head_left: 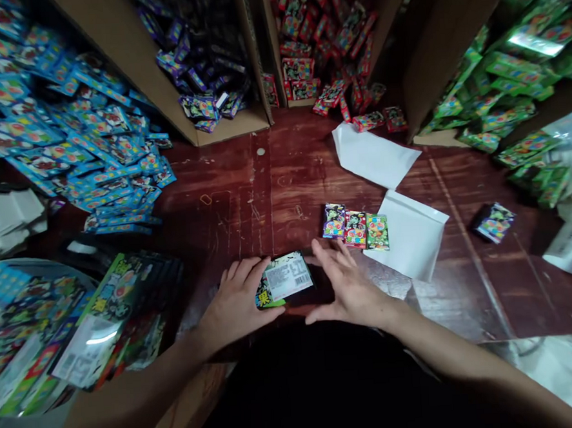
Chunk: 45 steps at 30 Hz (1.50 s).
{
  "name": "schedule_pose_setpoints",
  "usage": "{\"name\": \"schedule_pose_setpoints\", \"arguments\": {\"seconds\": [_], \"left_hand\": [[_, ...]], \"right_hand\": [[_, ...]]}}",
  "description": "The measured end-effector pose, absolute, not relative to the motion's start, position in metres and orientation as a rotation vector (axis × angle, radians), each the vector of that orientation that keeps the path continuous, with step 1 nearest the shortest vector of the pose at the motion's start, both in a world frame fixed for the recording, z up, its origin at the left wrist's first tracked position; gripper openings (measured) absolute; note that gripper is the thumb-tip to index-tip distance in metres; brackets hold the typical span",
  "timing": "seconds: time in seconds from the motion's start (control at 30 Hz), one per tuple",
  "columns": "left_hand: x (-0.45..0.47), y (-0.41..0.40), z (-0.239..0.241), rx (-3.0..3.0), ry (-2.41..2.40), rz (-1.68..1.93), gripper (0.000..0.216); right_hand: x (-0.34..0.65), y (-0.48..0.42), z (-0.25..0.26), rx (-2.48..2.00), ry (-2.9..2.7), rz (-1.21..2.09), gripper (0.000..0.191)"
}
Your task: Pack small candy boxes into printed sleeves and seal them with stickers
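Observation:
A flat black-and-green printed package [290,275] lies on the dark red table in front of me, its white barcode label facing up. My left hand [242,291] grips its left end, thumb along the near edge and fingers at the far side. Just right of the package, my right hand [351,287] is open, thumb and fingers spread apart, with nothing in it. Beyond its fingertips, three small candy boxes stand in a row: a purple one [333,221], a red one [355,229] and a green one [377,231], which overlaps a white paper sheet [413,232].
Blue boxes [111,141] are heaped at the left. Cartons at the back hold purple boxes [200,77], red boxes [301,68] and green boxes [514,71]. A tub [79,401] of flat packages is at near left. One dark box [494,222] lies at the right.

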<state>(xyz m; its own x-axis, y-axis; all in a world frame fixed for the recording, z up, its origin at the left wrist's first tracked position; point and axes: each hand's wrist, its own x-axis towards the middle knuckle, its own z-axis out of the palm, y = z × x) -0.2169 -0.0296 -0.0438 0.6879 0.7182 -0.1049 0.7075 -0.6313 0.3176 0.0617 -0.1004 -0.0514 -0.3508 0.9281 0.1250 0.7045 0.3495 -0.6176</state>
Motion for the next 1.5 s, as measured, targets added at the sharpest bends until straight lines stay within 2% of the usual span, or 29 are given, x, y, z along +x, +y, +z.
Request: {"name": "schedule_pose_setpoints", "arguments": {"seconds": [0.2,0.37,0.43,0.6,1.03,1.27,1.33,1.5], "left_hand": [[-0.219,-0.017,-0.043,2.605,1.11,0.028,0.083],[-0.215,-0.011,-0.044,2.568,1.108,0.063,0.085],[-0.216,-0.011,-0.043,2.532,1.119,0.098,0.085],[-0.221,-0.015,-0.037,2.429,0.999,0.07,0.087],[-0.215,-0.019,-0.025,2.353,0.888,0.085,0.091],[-0.206,-0.027,-0.03,2.412,0.934,0.116,0.09],[-0.201,-0.028,-0.035,2.459,0.964,0.1,0.088],[-0.203,-0.024,-0.044,2.566,0.967,0.001,0.087]], "right_hand": [[0.128,-0.056,-0.052,-1.693,-2.275,0.282,0.123],[0.146,-0.04,-0.056,-1.586,-2.5,0.356,0.07],[0.132,-0.053,-0.051,-1.456,-2.5,0.423,0.064],[0.107,-0.094,-0.039,-1.107,-2.471,0.66,0.069],[0.132,-0.109,-0.03,-1.135,-2.343,0.748,0.065],[0.116,-0.095,-0.037,-1.217,-2.401,0.584,0.065],[0.108,-0.094,-0.043,-1.25,-2.438,0.585,0.069],[0.11,-0.108,-0.048,-1.427,-2.456,0.594,0.109]]}}
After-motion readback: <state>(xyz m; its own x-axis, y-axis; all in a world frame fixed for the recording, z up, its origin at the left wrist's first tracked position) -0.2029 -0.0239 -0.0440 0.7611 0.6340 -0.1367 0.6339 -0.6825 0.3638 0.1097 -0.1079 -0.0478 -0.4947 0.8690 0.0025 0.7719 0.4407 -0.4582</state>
